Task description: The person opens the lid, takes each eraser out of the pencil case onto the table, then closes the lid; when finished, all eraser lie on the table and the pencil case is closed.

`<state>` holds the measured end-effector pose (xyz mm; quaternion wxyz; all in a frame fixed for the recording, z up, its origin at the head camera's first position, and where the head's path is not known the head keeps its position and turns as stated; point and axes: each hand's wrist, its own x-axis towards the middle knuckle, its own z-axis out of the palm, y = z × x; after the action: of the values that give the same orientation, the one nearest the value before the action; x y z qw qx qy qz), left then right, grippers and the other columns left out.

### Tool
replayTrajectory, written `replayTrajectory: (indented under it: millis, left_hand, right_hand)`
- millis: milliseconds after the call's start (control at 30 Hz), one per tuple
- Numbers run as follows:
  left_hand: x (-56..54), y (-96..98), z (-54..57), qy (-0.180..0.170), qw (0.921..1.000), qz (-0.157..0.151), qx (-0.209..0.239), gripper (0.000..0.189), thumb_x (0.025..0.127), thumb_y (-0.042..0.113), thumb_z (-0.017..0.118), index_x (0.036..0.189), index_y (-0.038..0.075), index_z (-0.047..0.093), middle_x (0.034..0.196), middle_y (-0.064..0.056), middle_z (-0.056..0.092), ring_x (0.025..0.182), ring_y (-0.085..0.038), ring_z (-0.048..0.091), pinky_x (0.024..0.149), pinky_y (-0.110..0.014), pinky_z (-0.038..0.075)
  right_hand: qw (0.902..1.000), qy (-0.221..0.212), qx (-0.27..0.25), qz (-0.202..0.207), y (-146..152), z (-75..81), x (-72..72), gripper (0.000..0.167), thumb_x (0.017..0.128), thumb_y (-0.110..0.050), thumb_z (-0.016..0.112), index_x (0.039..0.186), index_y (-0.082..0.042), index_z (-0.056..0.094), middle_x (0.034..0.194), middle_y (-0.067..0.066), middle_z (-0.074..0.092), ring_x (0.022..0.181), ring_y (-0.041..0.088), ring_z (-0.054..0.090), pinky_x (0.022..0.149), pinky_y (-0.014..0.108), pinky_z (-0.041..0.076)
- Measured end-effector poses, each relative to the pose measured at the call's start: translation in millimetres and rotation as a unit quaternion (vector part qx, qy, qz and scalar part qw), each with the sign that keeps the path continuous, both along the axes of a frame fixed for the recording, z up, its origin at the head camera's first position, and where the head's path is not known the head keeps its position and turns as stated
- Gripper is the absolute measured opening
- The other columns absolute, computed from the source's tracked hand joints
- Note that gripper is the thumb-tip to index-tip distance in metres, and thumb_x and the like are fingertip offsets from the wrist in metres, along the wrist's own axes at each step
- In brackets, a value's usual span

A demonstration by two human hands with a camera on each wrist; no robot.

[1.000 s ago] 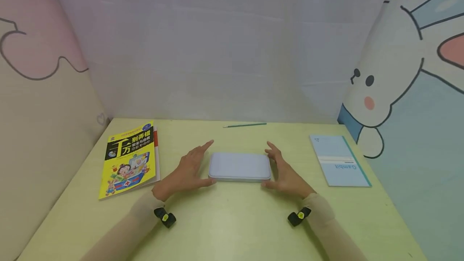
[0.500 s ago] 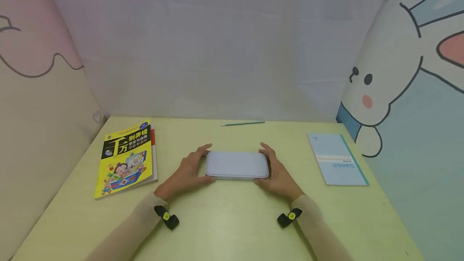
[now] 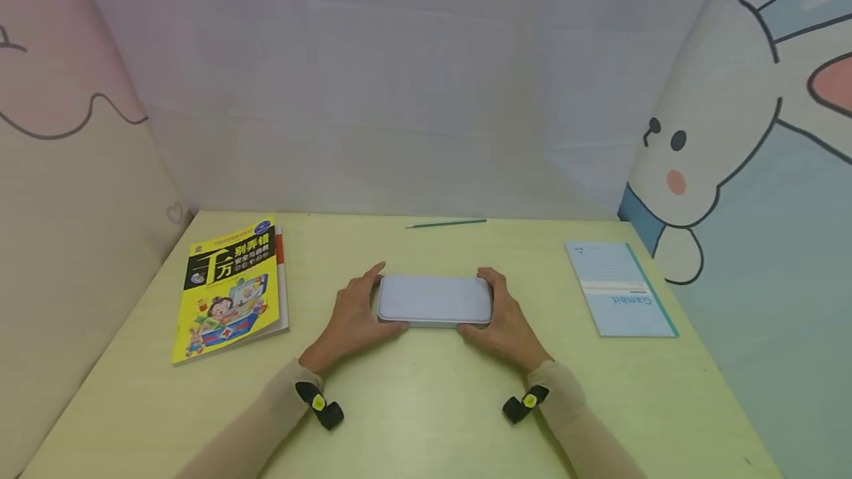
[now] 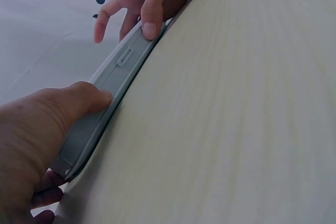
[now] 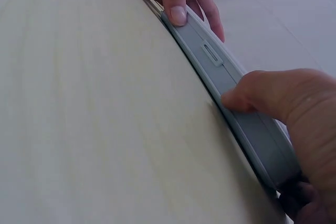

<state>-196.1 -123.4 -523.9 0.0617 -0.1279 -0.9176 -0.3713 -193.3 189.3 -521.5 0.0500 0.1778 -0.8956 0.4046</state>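
A flat, rounded pencil case (image 3: 435,299) with a pale lid lies on the table between both hands. Its grey front side (image 5: 262,141) carries a small clasp (image 4: 124,57). My left hand (image 3: 353,316) grips the left end, thumb on the front side and fingers round the end. At the right end my right hand (image 3: 507,322) holds it the same way, its thumb pressed to the front side. The wrist views show both thumbs on that side; the far fingers are partly hidden behind the case.
A yellow book (image 3: 229,294) lies on another book at the left of the table (image 3: 426,405). At the right is a light blue notebook (image 3: 620,290). A thin green pencil (image 3: 446,224) lies near the back edge, before a white curtain (image 3: 399,94).
Both hands have closed in from beside the pencil case onto its ends, and the thumbs have slid inward along its front. The case stays in nearly the same place.
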Motion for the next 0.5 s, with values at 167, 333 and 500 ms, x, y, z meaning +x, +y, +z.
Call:
replayTrajectory:
  millis: [167,333,500]
  left_hand:
    - [1.0,10.0,-3.5,0.007,0.9996,0.028,-0.003,0.116,0.066,0.046,0.098,0.162,0.010,0.044,0.141,-0.014,0.068,0.130,-0.037,0.062,0.109,-0.061,0.045]
    - [2.0,19.4,-7.6,0.004,0.9988,0.048,-0.006,0.119,0.064,0.050,0.098,0.163,0.012,0.043,0.145,-0.014,0.065,0.134,-0.037,0.059,0.107,-0.059,0.045]
    - [3.5,24.5,-6.2,0.023,0.9981,0.052,-0.021,0.120,0.065,0.052,0.096,0.163,0.009,0.041,0.150,-0.016,0.062,0.138,-0.039,0.055,0.107,-0.059,0.044]
  right_hand:
    - [0.9998,-0.009,-0.003,-0.019,-4,-3.0,3.3,0.103,0.078,-0.024,0.095,0.157,-0.016,0.030,0.157,0.024,0.053,0.140,0.041,0.059,0.116,0.060,0.048]
    - [0.9995,-0.007,0.001,-0.031,-11,-2.6,5.0,0.100,0.076,-0.026,0.097,0.153,-0.012,0.034,0.153,0.023,0.053,0.138,0.040,0.058,0.116,0.057,0.047]
    - [0.9991,0.007,-0.004,-0.042,-21,1.0,4.8,0.098,0.074,-0.025,0.097,0.150,-0.007,0.037,0.149,0.022,0.053,0.135,0.039,0.058,0.115,0.056,0.048]
